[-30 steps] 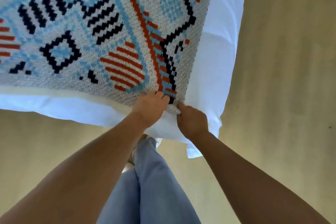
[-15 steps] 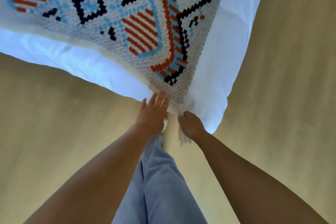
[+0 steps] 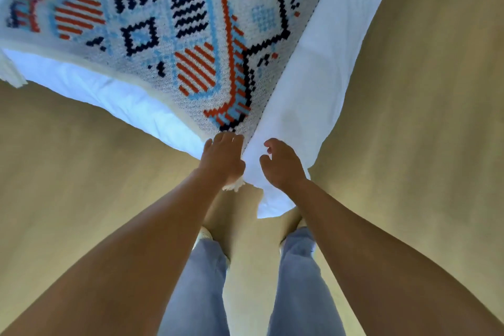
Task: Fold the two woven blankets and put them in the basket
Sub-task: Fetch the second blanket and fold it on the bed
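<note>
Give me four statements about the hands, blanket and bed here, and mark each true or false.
1. The blanket lies spread on the white bed. True.
2. The left hand is at the blanket's corner. True.
3. The right hand is clenched in a fist on the pattern. False: its fingers are loosely curled and apart, over the white bedding.
4. A basket stands on the floor. False: no basket is in view.

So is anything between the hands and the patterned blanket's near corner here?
Nothing visible. The left hand already rests on the woven blanket at its near corner, and the right hand hovers open beside it over the white bedding. The basket is not in view.
</note>
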Tool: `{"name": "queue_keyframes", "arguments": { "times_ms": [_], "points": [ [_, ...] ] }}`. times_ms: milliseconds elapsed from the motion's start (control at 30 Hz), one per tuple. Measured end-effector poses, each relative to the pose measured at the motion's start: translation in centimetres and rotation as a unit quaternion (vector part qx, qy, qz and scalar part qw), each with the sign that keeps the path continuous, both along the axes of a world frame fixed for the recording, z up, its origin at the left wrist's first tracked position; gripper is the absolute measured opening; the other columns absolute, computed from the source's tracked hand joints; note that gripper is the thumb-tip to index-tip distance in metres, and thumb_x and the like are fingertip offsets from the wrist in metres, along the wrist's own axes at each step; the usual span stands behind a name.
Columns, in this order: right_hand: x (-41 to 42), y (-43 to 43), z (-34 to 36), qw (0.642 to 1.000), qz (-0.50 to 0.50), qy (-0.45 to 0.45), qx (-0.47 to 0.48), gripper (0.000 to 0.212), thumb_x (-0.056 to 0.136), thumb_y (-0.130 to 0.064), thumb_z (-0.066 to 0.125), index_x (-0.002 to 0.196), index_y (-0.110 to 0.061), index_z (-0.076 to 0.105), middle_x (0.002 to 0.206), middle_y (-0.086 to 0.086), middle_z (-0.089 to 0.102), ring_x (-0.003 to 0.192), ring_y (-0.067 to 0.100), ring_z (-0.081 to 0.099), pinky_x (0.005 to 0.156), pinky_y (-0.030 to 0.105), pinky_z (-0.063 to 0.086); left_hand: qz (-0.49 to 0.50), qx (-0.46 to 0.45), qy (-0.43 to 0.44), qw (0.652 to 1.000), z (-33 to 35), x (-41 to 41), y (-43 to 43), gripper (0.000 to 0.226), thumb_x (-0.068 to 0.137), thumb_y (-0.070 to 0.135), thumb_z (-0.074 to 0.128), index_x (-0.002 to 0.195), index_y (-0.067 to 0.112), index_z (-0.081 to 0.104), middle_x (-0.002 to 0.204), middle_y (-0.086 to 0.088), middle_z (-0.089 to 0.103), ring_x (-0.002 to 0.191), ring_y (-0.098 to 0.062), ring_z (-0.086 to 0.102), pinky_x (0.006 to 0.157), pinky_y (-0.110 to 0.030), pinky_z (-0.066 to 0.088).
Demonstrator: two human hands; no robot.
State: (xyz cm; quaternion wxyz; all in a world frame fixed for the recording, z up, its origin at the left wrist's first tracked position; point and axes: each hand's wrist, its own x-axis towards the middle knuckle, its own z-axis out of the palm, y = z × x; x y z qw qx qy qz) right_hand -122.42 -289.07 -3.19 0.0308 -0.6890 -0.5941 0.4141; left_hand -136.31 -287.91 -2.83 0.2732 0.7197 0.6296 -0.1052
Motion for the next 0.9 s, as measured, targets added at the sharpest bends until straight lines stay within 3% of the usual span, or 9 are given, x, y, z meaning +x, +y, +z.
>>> {"name": "queue_keyframes", "arguments": {
  "times_ms": [200,400,800,900],
  "points": [
    [8.6,7.4,6.5,0.989,0.117,-0.037,0.078,0.042,0.091,-0.016,0.043,0.133,-0.011,0.042,0.131,0.01,0.052,0.12,0.027,0.047,0.101,0.039,0.038,0.088,0.055,0.01,0.995,6.4,7.3,5.2,0.046,0.087,0.027,0.053,0.129,0.01,0.042,0.135,-0.01,0.047,0.125,-0.026,0.041,0.101,-0.038,0.035],
    [14.6,13.1,11.0,0.982,0.161,-0.049,0.08,0.045,0.092,-0.018,0.042,0.135,-0.011,0.037,0.133,0.01,0.049,0.123,0.027,0.045,0.101,0.04,0.038,0.14,0.039,-0.009,0.989,10.4,13.3,10.4,0.051,0.091,0.028,0.046,0.137,0.011,0.033,0.141,-0.009,0.04,0.127,-0.027,0.039,0.101,-0.04,0.035],
    [17.1,32.0,15.3,0.963,0.237,-0.052,0.115,0.034,0.092,-0.019,0.043,0.122,-0.004,0.045,0.126,0.014,0.052,0.117,0.031,0.047,0.097,0.043,0.04,0.232,0.079,-0.033,0.969,13.3,17.6,28.7,0.046,0.091,0.027,0.049,0.132,0.012,0.037,0.133,-0.012,0.046,0.118,-0.029,0.046,0.093,-0.041,0.041],
    [18.5,37.2,16.0,0.962,0.24,-0.04,0.12,0.023,0.092,-0.018,0.043,0.11,-0.005,0.046,0.113,0.013,0.053,0.106,0.03,0.049,0.085,0.036,0.042,0.234,0.087,-0.048,0.967,14.9,19.3,34.3,0.05,0.091,0.027,0.049,0.137,0.014,0.034,0.137,-0.01,0.042,0.122,-0.028,0.045,0.094,-0.042,0.043]
  ]
}}
